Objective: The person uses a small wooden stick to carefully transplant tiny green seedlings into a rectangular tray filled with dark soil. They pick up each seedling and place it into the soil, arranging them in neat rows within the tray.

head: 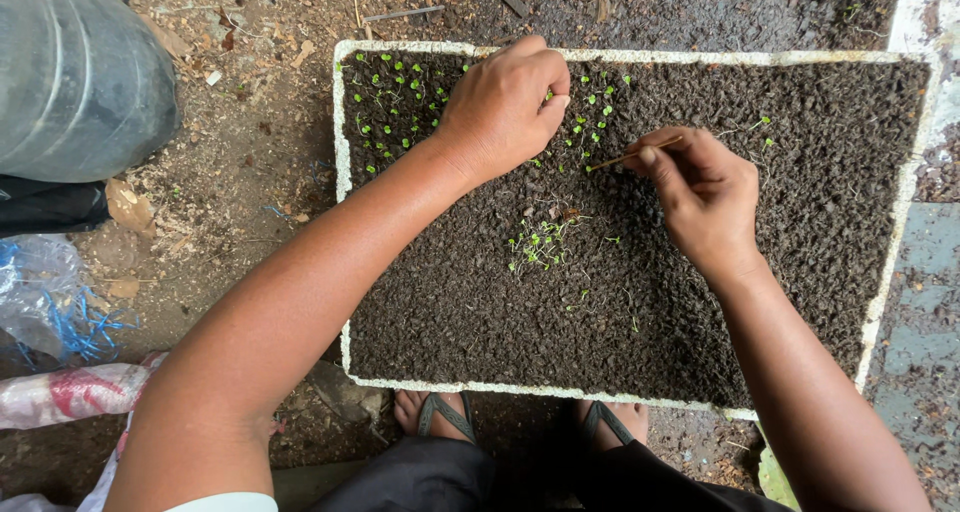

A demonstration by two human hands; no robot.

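Note:
A white foam tray point(341, 172) full of dark soil lies on the ground in front of me. Small green seedlings point(390, 107) stand in rows at its far left. A loose clump of seedlings point(537, 244) lies on the soil near the middle. My left hand point(503, 107) hovers over the planted rows with fingers curled and pinched together; what it pinches is hidden. My right hand point(703, 194) grips a thin wooden stick point(625, 156), whose tip points left into the soil beside the rows.
My feet in grey sandals point(445, 414) stand at the tray's near edge. A large grey container point(80, 72) sits at the top left. Plastic bags point(50, 302) lie at the left. Dirt and dry leaves cover the ground.

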